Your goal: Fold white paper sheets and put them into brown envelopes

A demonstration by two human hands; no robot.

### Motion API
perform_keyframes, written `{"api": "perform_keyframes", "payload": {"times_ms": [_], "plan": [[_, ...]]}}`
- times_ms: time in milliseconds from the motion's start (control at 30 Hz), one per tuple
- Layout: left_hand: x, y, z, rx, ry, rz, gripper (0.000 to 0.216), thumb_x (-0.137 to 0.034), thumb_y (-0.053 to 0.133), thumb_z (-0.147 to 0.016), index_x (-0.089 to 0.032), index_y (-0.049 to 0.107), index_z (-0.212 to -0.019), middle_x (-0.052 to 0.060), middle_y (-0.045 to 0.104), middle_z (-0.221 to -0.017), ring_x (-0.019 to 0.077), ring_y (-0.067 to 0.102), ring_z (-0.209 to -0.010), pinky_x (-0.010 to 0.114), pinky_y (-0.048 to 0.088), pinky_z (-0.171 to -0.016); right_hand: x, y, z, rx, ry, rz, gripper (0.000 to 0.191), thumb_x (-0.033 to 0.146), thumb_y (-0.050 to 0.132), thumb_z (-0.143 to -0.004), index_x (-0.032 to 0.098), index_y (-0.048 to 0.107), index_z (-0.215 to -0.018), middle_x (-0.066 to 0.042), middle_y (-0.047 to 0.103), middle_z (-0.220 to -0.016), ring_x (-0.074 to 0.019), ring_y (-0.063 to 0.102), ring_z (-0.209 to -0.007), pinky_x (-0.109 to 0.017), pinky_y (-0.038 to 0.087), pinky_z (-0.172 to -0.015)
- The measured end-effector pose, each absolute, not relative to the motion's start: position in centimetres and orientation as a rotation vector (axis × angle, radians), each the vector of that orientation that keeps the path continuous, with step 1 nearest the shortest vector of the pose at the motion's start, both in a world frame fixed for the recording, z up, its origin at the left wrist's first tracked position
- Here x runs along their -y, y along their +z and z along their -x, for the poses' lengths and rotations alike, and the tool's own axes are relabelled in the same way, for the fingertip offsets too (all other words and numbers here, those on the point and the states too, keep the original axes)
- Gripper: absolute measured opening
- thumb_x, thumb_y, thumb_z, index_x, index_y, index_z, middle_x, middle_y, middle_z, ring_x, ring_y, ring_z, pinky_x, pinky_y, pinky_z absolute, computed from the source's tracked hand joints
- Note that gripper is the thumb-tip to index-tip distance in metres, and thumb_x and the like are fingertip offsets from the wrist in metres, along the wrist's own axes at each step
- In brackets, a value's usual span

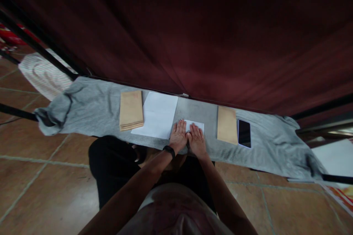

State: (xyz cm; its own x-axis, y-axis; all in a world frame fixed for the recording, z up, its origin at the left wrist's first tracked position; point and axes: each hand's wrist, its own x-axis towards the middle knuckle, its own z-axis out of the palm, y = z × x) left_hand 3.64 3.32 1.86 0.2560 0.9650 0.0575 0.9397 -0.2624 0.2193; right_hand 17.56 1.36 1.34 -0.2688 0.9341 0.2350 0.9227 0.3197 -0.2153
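My left hand lies flat with its fingers stretched out, pressing on a small piece of white paper. Beside it, my right hand rests flat on the same paper, fingers extended, the two thumbs close together. The paper looks folded, though the hands cover much of it. Just left of my hands lie larger white sheets. A stack of brown envelopes touches their left side. To the right sits another brown envelope, one or more in thickness.
A grey cloth covers the narrow bench. A smartphone lies right of the single brown envelope. Behind the bench hangs a dark red curtain. Black metal bars frame both ends, above a tiled floor.
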Motion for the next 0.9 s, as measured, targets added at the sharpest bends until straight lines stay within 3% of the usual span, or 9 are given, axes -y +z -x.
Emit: {"api": "perform_keyframes", "payload": {"times_ms": [233, 900], "plan": [[-3.3, 1.7, -3.8, -1.857, 0.313, -2.362, 0.067, -0.035, 0.036, -0.098, -0.005, 0.024, -0.156, 0.016, 0.025, -0.164, 0.0278, 0.017, -0.153, 0.049, 0.015, -0.124, -0.5, 0.5, -19.5, 2.187, -0.063, 1.735, 0.054, 0.033, 0.03, -0.105, 0.009, 0.034, -0.154, -0.018, 0.04, -0.156, -0.0262, 0.036, -0.145, -0.05, 0.027, -0.117], [-2.4, 2.3, -4.7, -1.778, 0.461, -2.438, 0.061, -0.032, 0.032, -0.1, -0.008, 0.025, -0.156, 0.015, 0.032, -0.161, 0.0256, 0.022, -0.152, 0.048, 0.022, -0.124, 0.8, -0.4, -21.4, 2.065, -0.124, 1.869, 0.055, 0.033, 0.033, -0.103, 0.008, 0.037, -0.153, -0.018, 0.045, -0.153, -0.0277, 0.04, -0.142, -0.046, 0.028, -0.117]]}}
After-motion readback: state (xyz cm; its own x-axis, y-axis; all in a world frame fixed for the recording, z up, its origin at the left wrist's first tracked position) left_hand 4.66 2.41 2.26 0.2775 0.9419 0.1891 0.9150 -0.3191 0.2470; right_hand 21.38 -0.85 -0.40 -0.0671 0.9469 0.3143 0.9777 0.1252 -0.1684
